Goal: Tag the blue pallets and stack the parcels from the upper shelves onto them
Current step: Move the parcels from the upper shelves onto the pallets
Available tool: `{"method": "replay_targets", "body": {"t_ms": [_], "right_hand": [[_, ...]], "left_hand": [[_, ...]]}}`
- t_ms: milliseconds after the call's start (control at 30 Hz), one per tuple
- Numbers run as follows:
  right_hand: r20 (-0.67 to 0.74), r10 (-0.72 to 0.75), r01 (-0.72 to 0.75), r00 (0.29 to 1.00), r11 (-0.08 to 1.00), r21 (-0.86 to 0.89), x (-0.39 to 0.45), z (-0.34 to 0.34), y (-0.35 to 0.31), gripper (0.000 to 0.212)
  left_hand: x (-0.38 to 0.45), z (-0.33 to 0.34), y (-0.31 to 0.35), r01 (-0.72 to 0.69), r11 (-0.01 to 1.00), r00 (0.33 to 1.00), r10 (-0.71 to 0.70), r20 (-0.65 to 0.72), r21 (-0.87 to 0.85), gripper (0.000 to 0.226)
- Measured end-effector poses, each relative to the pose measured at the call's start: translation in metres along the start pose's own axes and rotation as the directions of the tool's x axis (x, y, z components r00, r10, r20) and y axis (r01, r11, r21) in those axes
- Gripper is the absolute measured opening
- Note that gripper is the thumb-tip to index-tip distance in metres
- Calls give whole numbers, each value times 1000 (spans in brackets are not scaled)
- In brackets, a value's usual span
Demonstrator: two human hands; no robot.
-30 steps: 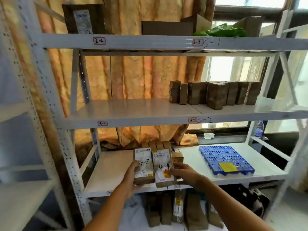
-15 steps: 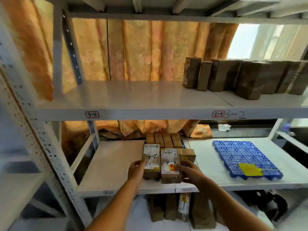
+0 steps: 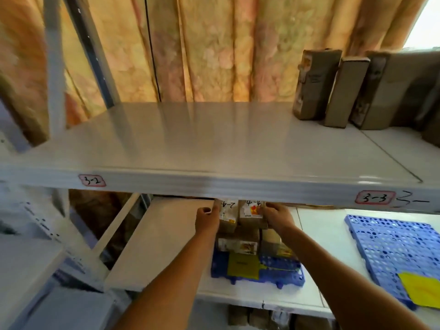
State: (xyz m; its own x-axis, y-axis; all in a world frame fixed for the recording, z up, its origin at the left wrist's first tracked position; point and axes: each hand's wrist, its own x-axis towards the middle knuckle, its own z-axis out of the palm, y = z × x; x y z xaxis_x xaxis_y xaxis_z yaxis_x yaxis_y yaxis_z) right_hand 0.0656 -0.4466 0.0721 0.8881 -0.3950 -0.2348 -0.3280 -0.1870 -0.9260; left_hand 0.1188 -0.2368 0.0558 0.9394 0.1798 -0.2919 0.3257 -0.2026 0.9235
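Head view of a white metal rack. On the lower shelf (image 3: 166, 246), the left hand (image 3: 206, 219) and the right hand (image 3: 277, 216) clasp between them two brown parcels held side by side: the left fingers curl against the outer face of the parcel marked "2-A" (image 3: 227, 216), and the right fingers curl round the outer edge of the parcel marked "4-4" (image 3: 251, 214). Both parcels sit on top of other brown parcels (image 3: 238, 244) stacked on a blue pallet (image 3: 281, 270), which carries a yellow tag (image 3: 242, 266) at its near edge. A second blue pallet (image 3: 390, 248), bearing a brighter yellow tag (image 3: 421, 289), lies to the right on the same shelf, apart from the first. The upper shelf (image 3: 190, 144) hides the tops of the held parcels; its front edge bears the labels "3-2" (image 3: 92, 180) and "3-3" (image 3: 375, 197). Upright brown parcels (image 3: 333, 89) stand in a row at its right end. An orange patterned curtain (image 3: 214, 44) hangs behind the rack.
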Motion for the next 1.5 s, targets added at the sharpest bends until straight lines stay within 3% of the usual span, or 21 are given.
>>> {"method": "replay_targets", "body": {"t_ms": [167,300,433,533,700,900,1000,1167,1300,1433,1500], "right_hand": [[-10,-9,8,1000,991,-131,22,6,-1,21],[-40,-74,62,996,966,-252,27,5,2,16],[-54,-20,7,998,972,-236,23,7,-2,18],[-57,-44,29,997,973,-231,17,9,-6,13],[-63,-13,0,998,979,-203,6,-1,-7,32],[-183,-99,67,978,983,-173,-33,-22,-1,43],[-192,-121,85,974,978,-189,-68,-37,7,47],[-196,-148,81,969,946,-313,-144,-79,16,36],[-227,-154,68,962,935,-348,-213,-92,8,46],[-185,-231,138,955,901,-411,-283,-75,-15,49],[-168,-289,183,942,866,-466,-309,-71,-35,50]], "left_hand": [[21,15,8,14,998,999,-16,43,64,35],[26,15,2,-10,983,997,-4,77,181,49],[29,12,3,-51,969,989,16,145,241,55],[25,9,8,-48,973,977,-1,213,226,66],[2,2,17,-34,985,950,-21,311,170,71],[-32,-7,16,11,994,934,-47,355,105,63],[-39,-12,19,-3,996,957,-24,289,92,68],[-72,-43,23,-150,983,981,135,137,104,62],[-134,-79,24,-348,927,915,303,266,140,41],[-211,-123,41,-493,823,852,390,349,283,43],[-237,-142,57,-588,708,803,453,387,392,47]]}}
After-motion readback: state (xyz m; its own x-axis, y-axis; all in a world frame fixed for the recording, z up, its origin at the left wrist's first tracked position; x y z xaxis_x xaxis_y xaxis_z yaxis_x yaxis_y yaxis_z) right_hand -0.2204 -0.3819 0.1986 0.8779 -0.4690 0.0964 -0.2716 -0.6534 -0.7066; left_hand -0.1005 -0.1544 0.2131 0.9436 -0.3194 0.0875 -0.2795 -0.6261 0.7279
